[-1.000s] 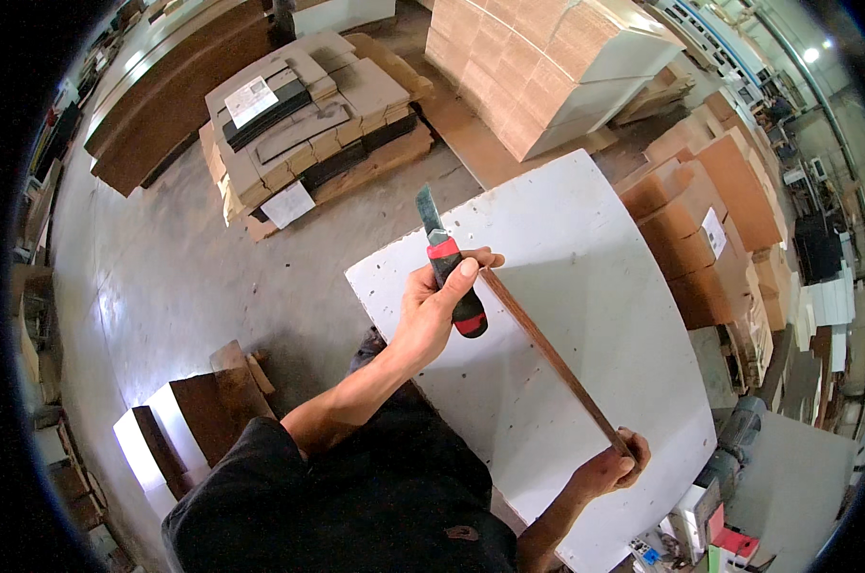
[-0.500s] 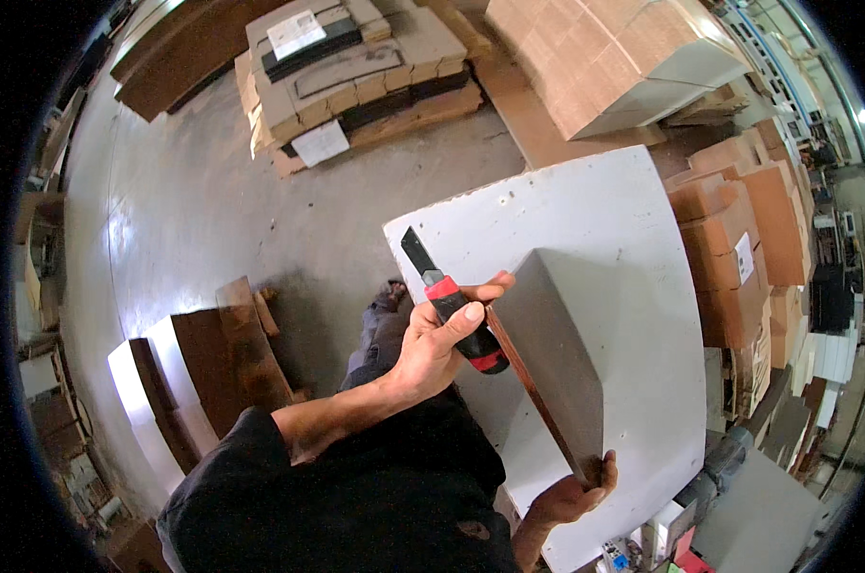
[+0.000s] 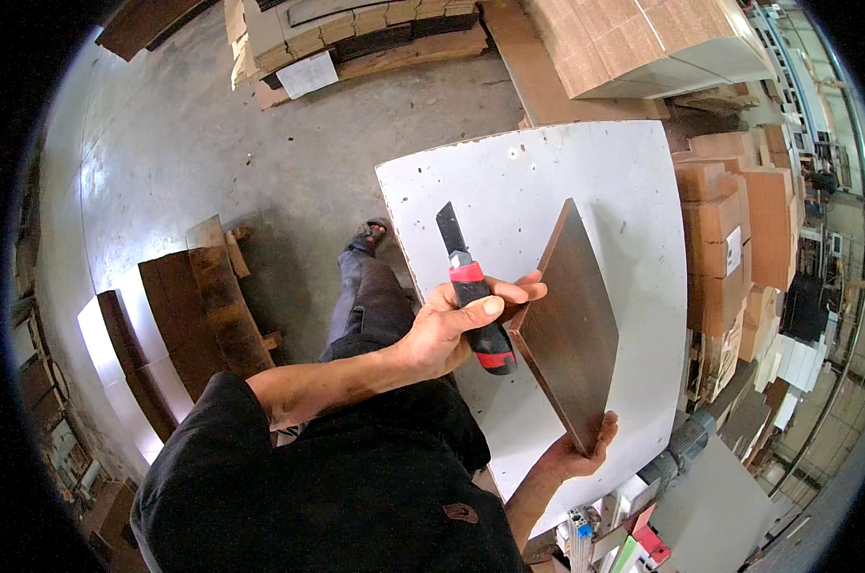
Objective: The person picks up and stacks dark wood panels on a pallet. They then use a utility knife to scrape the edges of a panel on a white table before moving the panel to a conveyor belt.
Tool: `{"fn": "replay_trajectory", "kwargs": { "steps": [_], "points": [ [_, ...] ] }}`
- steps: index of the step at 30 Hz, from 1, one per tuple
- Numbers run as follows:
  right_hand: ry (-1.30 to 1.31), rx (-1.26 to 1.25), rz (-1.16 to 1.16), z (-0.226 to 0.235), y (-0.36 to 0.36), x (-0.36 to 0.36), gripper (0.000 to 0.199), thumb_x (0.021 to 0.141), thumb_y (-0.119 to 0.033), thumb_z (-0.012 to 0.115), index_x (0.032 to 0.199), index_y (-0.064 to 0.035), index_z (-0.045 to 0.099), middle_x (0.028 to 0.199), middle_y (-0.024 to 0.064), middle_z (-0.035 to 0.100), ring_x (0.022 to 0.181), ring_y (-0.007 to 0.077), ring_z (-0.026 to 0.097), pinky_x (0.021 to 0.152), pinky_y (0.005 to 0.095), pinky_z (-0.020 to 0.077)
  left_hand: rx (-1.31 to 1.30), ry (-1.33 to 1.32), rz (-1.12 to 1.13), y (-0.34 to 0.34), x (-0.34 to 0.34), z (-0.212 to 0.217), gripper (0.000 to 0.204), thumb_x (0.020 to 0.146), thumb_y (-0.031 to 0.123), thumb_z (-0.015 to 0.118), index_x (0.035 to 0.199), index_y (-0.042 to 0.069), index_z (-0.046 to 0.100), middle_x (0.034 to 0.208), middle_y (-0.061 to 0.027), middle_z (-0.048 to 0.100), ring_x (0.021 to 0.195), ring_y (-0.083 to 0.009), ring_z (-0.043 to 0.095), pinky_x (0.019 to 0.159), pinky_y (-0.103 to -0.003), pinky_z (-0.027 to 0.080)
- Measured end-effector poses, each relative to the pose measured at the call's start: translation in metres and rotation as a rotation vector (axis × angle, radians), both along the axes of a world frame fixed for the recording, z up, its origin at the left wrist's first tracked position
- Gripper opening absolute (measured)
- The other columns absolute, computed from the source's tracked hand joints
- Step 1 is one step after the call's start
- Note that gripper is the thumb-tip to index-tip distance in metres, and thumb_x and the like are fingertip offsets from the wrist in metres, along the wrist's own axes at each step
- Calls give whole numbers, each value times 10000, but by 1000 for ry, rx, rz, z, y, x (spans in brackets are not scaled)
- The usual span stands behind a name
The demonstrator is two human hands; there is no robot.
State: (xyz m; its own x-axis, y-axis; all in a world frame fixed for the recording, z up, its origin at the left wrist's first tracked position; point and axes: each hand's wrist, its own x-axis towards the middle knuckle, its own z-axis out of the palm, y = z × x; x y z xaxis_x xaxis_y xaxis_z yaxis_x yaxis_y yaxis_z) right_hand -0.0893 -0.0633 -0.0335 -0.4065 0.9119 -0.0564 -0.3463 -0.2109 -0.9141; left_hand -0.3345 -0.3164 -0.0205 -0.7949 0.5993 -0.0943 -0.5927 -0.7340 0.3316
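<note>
My left hand point(image 3: 452, 329) is shut around a utility knife point(image 3: 471, 291) with a red and black handle, its dark blade end pointing up and away from me. The fingertips of that hand rest against the near edge of a dark brown rectangular panel point(image 3: 576, 329). My right hand point(image 3: 576, 458) grips the panel's lower corner from below. The panel is held tilted over a large white board point(image 3: 537, 181) that lies flat in front of me. My leg and sandalled foot point(image 3: 366, 239) show beside the board.
Brown and white panels point(image 3: 179, 320) lie stacked on the concrete floor to my left. A pallet of packed flat boxes point(image 3: 356, 38) stands at the back. Cardboard boxes point(image 3: 748, 229) pile up along the right, with more cartons point(image 3: 633, 43) behind the white board.
The brown panel has turned from nearly edge-on to showing its broad dark face. My left hand with the knife stays at its near edge, and my right hand has slid lower.
</note>
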Motion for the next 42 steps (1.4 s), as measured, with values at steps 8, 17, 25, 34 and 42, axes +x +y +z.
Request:
{"fn": "replay_trajectory", "kwargs": {
  "steps": [8,17,25,34,42],
  "points": [
    [-397,296,-127,40,-42,-40,436,1022,-277,395,1211,40,626,1154,168,643,1076,297,621,968,432,496,-203,161,138,9,-29,1,274,1016,185,569,1223,17,631,1380,-164,577,1411,-271,409,1142,-436,366],
    [-835,665,0,90,-37,-47,454,1005,-335,441,1014,62,661,1001,123,647,904,213,583,847,330,450,-700,503,133,20,-72,66,311,998,195,623,1221,-20,648,901,-13,630,792,-85,538,721,-270,460],
    [-1141,825,487,144,0,-38,496,757,0,741,1247,-22,663,1076,125,707,847,211,662,748,372,526,-706,563,214,54,-85,85,274,1003,142,601,1219,-19,650,725,55,490,599,-34,405,511,-228,342],
    [-1500,1506,713,173,-4,-99,434,829,-129,706,1253,-81,625,1027,180,699,876,362,673,755,464,529,-771,600,159,64,-80,79,253,998,123,596,1206,-11,649,701,61,481,591,-30,394,518,-217,342],
    [-1255,1422,771,158,-22,-184,302,882,-48,657,1176,10,617,967,209,696,851,384,679,742,448,533,-868,588,243,62,-82,47,353,1007,328,605,1060,-21,615,658,9,510,598,-86,470,533,-284,436]
  ]
}}
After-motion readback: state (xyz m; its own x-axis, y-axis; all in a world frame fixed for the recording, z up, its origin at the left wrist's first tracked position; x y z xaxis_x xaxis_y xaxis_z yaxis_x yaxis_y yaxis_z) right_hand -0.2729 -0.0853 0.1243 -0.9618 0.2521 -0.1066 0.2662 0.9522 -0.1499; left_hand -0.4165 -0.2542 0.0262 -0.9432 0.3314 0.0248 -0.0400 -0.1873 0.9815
